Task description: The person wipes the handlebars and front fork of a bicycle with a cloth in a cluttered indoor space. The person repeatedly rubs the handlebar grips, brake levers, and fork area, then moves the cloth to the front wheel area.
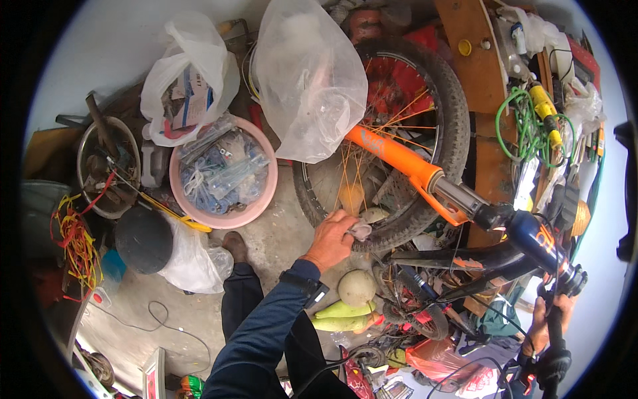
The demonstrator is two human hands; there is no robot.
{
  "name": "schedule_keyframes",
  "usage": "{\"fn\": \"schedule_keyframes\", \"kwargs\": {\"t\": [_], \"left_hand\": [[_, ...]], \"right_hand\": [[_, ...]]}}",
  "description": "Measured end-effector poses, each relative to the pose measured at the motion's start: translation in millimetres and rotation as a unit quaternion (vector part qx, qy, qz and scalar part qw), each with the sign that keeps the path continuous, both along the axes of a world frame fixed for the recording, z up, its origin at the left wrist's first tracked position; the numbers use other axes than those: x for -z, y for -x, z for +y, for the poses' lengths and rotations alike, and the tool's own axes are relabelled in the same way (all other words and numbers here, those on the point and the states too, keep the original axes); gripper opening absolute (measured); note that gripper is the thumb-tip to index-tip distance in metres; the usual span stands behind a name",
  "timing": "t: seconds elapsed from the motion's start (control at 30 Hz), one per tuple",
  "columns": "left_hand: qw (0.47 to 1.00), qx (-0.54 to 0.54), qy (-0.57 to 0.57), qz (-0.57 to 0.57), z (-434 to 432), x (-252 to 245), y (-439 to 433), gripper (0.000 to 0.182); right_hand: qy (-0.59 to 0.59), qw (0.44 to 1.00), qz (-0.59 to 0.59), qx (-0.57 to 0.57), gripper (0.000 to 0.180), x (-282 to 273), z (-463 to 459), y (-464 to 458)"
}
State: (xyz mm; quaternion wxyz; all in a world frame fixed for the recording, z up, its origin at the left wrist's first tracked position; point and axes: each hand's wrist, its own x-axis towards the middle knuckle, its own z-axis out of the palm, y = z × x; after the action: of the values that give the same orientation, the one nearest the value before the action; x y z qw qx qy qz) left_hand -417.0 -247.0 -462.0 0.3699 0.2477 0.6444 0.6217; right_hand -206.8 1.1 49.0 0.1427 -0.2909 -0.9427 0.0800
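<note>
A bicycle with an orange suspension fork [394, 154] fills the middle and right of the head view. My left hand [331, 239] is at the near edge of the front wheel's knobby tyre [454, 114], its fingers closed on a small greyish cloth [360, 230] against the rim and tyre. At the lower right, my right hand [548, 319] is wrapped around the black handlebar [556, 329], partly hidden by it. The orange spokes [344, 174] show behind the fork. A translucent plastic bag [309, 85] covers part of the wheel and the upper fork end.
A pink basin [273, 174] of plastic packets, a metal bowl [82, 164] and a black round seat [143, 240] stand left. Near my feet lie a round gourd [357, 288] and green vegetables [344, 310]. A cable [164, 326] crosses the floor. Cluttered shelving borders the right.
</note>
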Motion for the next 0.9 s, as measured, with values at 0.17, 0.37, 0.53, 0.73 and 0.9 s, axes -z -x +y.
{"fn": "schedule_keyframes", "kwargs": {"t": [0.17, 0.37, 0.53, 0.73, 0.9], "left_hand": [[0.998, 0.017, 0.026, 0.059, -16, 56, -2, 0.041], [0.977, 0.12, 0.099, 0.149, -26, 113, 17, 0.039], [0.949, 0.176, 0.141, 0.219, -16, 143, 35, 0.029], [0.916, 0.235, 0.204, 0.254, -3, 157, 57, 0.028], [0.899, 0.255, 0.241, 0.263, 3, 158, 65, 0.03]], "right_hand": [[-0.034, 0.999, -0.016, -0.021, 0.038, -18, 11, -27], [-0.072, 0.995, -0.038, 0.061, 0.038, -27, -11, -29], [-0.069, 0.994, -0.036, 0.082, 0.04, -43, 2, -45], [-0.238, 0.959, -0.116, 0.103, 0.04, -63, 14, -72], [-0.193, 0.974, -0.024, 0.116, 0.053, -58, 7, -68]]}}
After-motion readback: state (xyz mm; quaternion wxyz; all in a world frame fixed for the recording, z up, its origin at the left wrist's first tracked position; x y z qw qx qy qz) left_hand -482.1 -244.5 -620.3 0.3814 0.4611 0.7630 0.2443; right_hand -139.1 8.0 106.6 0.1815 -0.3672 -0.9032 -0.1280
